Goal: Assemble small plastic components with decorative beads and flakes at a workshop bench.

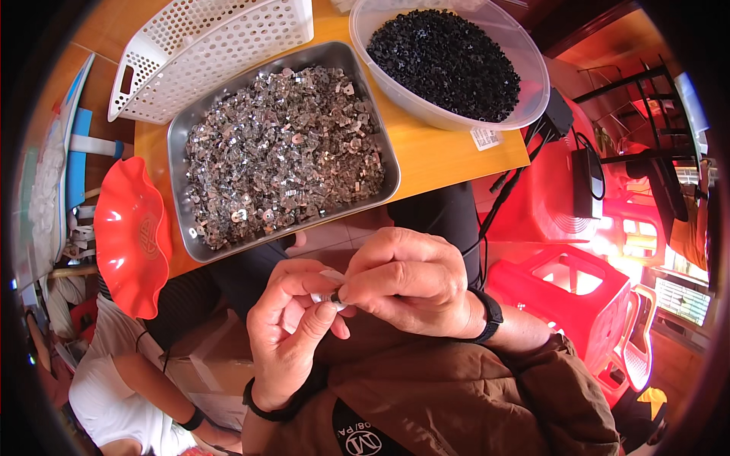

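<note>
My left hand and my right hand meet in front of my body, fingertips touching. Between the left thumb and fingers is a small shiny metal piece with a dark spot on it. The right thumb and forefinger pinch right against it; whatever they grip is mostly hidden. Something whitish covers a left fingertip. Just beyond the hands, a grey metal tray is heaped with small silvery metal pieces. Farther right, a clear plastic bowl holds a pile of small black parts.
Tray and bowl stand on a yellow wooden table. A white perforated basket is behind the tray, and a red wavy-edged dish at its left. Red plastic stools and black cables are at right. Another person's arm shows lower left.
</note>
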Available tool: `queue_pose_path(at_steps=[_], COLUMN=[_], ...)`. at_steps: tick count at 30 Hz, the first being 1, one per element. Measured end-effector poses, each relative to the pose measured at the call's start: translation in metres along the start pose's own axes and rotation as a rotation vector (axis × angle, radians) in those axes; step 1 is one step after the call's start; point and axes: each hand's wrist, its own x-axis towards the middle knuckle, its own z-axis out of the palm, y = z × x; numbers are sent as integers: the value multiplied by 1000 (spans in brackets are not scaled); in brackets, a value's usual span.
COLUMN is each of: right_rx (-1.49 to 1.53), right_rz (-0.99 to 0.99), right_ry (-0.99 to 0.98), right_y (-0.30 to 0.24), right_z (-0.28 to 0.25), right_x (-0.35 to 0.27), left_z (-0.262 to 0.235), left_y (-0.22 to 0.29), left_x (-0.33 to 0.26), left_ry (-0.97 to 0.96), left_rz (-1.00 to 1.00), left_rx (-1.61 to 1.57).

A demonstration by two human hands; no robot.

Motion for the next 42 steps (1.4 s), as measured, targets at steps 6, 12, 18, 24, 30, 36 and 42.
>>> queue_pose_path(at_steps=[6, 12, 18, 24, 30, 36, 42], right_rx=[-115, 91, 162, 218, 354, 206, 212], right_rz=[-195, 161, 317, 441, 553, 355, 300], right_ry=[21, -53, -125, -118, -83, -62, -38], right_y=[2, -4, -8, -11, -11, -4, -7], right_z=[3, -2, 0, 0, 3, 3, 4], right_x=[2, 4, 2, 0, 0, -3, -2], left_z=[-2, 0, 1, -1, -1, 5, 3], left_y=[-3, -4, -6, -8, -8, -3, -3], left_x=[-1, -2, -3, -5, -2, -2, -1], left_ry=[0, 75, 104, 126, 104, 90, 62], left_rz=[46, 75, 173, 265, 336, 116, 123], left_rx=[48, 90, 252, 415, 624, 220, 158])
